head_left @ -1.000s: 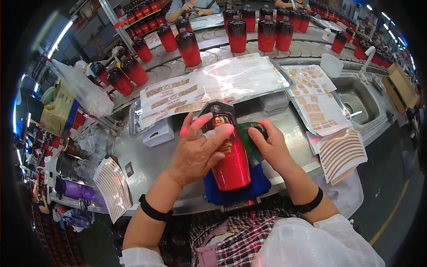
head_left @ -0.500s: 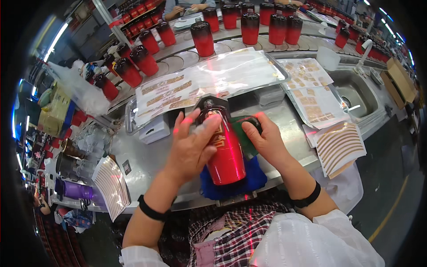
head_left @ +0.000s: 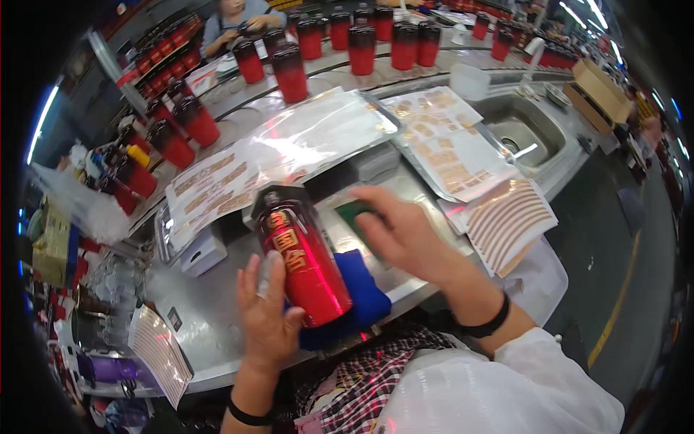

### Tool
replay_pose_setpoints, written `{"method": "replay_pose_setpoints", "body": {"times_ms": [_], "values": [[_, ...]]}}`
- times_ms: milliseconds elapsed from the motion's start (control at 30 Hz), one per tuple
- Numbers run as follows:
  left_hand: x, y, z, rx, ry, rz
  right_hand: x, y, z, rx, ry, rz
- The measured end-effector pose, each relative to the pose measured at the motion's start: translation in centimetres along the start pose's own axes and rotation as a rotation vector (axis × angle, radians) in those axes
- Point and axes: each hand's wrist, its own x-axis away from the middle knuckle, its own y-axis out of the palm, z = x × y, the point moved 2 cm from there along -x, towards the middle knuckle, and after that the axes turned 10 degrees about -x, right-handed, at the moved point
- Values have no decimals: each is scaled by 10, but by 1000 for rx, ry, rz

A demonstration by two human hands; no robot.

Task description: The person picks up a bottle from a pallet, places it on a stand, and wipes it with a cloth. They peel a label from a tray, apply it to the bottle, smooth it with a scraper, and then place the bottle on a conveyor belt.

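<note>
A glossy bottle [head_left: 314, 278], red fading to black at the neck, lies tilted on a folded blue cloth [head_left: 365, 289], its neck end by a dark angular rest [head_left: 253, 211]. Gold characters run down its upward side. Against the bottle's left side is my left hand [head_left: 266, 315], fingers stretched and apart; something whitish covers one fingertip. To the right of the bottle, my right hand [head_left: 405, 235] is closed on a flat green piece [head_left: 353, 214], perhaps a scraper, held off the bottle. Part of that piece is hidden by my fingers.
Beyond the bottle, a tray [head_left: 394, 119] holds sheets of gold decals [head_left: 210, 181]. More decal sheets [head_left: 448, 155] and striped sheets [head_left: 510, 220] lie right, near a sink [head_left: 553, 137]. Red-black bottles [head_left: 289, 72] line a conveyor. Another person [head_left: 242, 22] sits across it.
My view has swung, shifting the scene left. My left hand has come off the bottle's upper face to its left side. My right hand has drawn the green piece away from the bottle.
</note>
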Motion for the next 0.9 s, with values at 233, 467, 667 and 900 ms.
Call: {"method": "replay_pose_setpoints", "body": {"times_ms": [233, 467, 667, 900], "values": [[30, 12, 4, 379, -145, 181, -101, -22, -1, 473, -406, -285], [37, -16, -24, 320, -217, 117, -237, 50, 61, 840, -230, -657], [-18, -77, -153, -154, -169, -205, -235, 57, 90, 927, -202, -701], [-141, -37, -303, -355, -363, -461, -174, 32, 29, 711, -374, -565]]}}
